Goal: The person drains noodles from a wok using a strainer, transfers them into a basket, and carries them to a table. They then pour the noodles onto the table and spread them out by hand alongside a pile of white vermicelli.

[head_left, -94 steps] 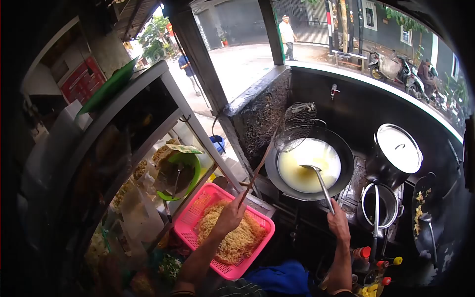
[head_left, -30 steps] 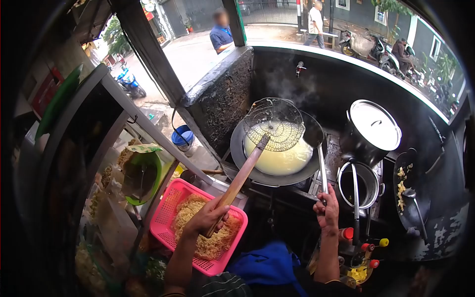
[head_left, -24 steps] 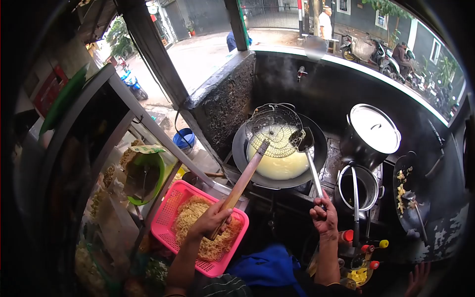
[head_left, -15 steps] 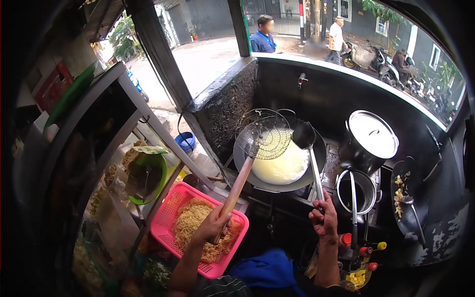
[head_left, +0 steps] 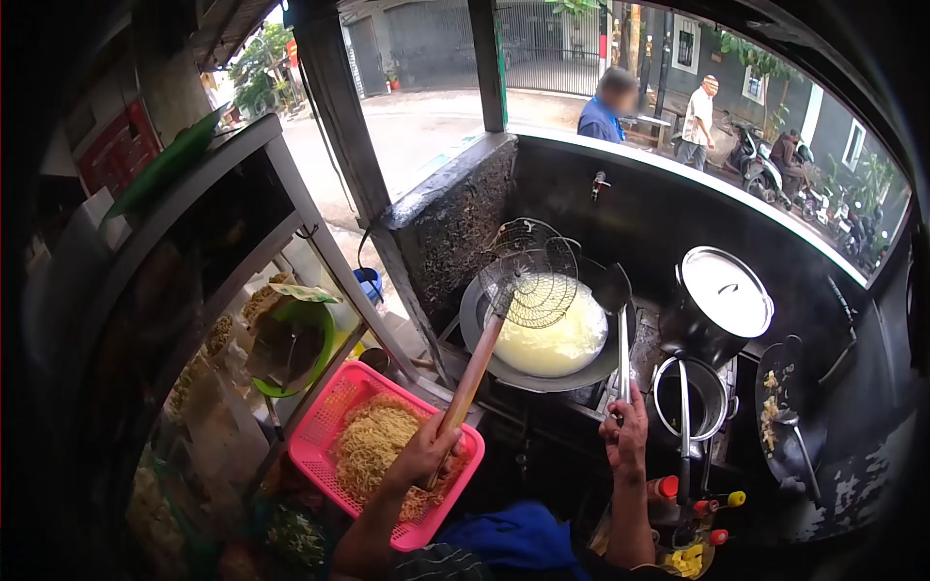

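Observation:
My left hand point(head_left: 428, 452) is wrapped round the wooden handle of a wire skimmer point(head_left: 531, 276), whose round mesh head hangs above the wok. In my right hand point(head_left: 626, 431) is the metal handle of a ladle point(head_left: 612, 289); its dark bowl is over the wok's right rim. The large wok point(head_left: 472, 315) holds pale yellow, frothy liquid point(head_left: 554, 339). Below my left hand stands a pink plastic basket point(head_left: 312, 416) with a heap of yellow noodles point(head_left: 373, 447).
A lidded pot point(head_left: 722, 300) and a smaller open pot point(head_left: 712, 426) stand right of the wok. Farther right, a second wok point(head_left: 775, 465) holds food scraps and a spatula point(head_left: 802, 455). Sauce bottles point(head_left: 664, 487) are near my right forearm. A glass cabinet point(head_left: 291, 184) borders the left. Two people walk outside.
The ladle's bowl has shifted slightly right, toward the wok's rim. The skimmer stays over the wok. Outside, both walking people have moved right. The camera's view has shifted a little.

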The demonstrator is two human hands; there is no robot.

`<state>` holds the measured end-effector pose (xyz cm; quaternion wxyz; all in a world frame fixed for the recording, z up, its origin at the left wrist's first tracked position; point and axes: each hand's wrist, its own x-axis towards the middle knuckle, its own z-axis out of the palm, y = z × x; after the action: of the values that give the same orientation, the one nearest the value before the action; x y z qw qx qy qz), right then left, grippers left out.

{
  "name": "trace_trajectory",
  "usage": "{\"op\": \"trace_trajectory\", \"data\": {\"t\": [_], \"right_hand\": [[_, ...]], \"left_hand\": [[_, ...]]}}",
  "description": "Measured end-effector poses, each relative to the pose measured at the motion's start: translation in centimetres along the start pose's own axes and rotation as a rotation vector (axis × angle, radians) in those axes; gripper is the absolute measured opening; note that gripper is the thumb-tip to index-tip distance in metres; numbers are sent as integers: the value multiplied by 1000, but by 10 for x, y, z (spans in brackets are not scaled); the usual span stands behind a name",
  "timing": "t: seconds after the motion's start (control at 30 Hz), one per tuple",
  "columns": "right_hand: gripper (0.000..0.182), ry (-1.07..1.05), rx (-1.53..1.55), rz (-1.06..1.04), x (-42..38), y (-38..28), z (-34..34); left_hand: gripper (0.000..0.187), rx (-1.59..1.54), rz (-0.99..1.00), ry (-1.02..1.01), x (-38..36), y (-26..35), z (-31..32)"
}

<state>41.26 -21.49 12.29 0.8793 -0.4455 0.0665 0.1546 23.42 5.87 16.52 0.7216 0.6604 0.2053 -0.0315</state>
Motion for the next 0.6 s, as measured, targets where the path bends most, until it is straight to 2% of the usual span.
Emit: {"op": "trace_trajectory", "data": {"t": [0.03, 0.1, 0.13, 0.23, 0.27, 0.3, 0.37, 0.4, 0.43, 0.5, 0.53, 0.6], "right_hand": [[53, -3, -3, -3, 5, 3, -7], [48, -34, 290, 180, 20, 11, -26], [39, -34, 407, 278, 26, 15, -32], [36, -36, 480, 356, 29, 26, -34], [44, -31, 488, 376, 28, 28, -33], [44, -30, 489, 379, 21, 27, -26], [55, -30, 20, 230, 5, 19, -9], [59, -150, -117, 166, 13, 26, -29], [59, -146, -117, 168, 22, 39, -43], [55, -83, -949, -266, 21, 39, -36], [51, -81, -1050, -370, 16, 38, -35], [51, -85, -1157, -332, 5, 31, -24]], "left_hand": [[18, -1, -40, 18, -3, 5, 1], [19, -26, -29, -12, -3, 10, -4], [20, -45, -23, -45, -3, 11, -5], [19, -40, -17, -40, 0, 13, -6], [19, -37, -17, -40, 1, 13, -5], [16, -20, 4, -18, 2, 11, -3], [13, -5, 22, 5, 1, 10, 1], [12, -42, 1, -2, -1, 12, 2], [11, -81, -22, -10, -3, 13, 3], [11, -117, -10, -23, 1, 6, 3], [12, -154, 3, -33, 2, 2, 3], [13, -203, 6, -46, 1, 5, 9]]}}
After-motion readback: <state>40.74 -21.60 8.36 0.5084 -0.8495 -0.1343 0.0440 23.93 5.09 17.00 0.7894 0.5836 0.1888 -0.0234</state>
